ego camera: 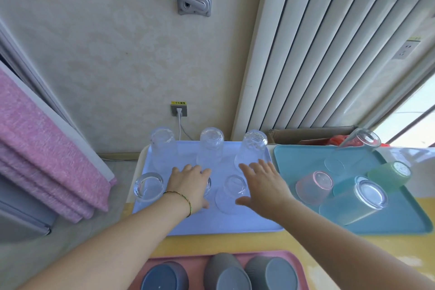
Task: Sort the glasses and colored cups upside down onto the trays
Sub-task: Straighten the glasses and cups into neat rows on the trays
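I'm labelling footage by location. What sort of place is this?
Likely a room in a home, perhaps an enclosed balcony: a socket with a plug in it, a wall-mounted hand crank, and a window at the right.

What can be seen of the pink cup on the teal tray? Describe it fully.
The pink cup is translucent, plastic or tinted glass by its look, with a round clear base and walls widening toward the rim. It stands upside down, rim on the teal tray, in the tray's near left part. A light blue cup stands close on its right; whether they touch cannot be told. The right hand hovers to its left, apart from it.
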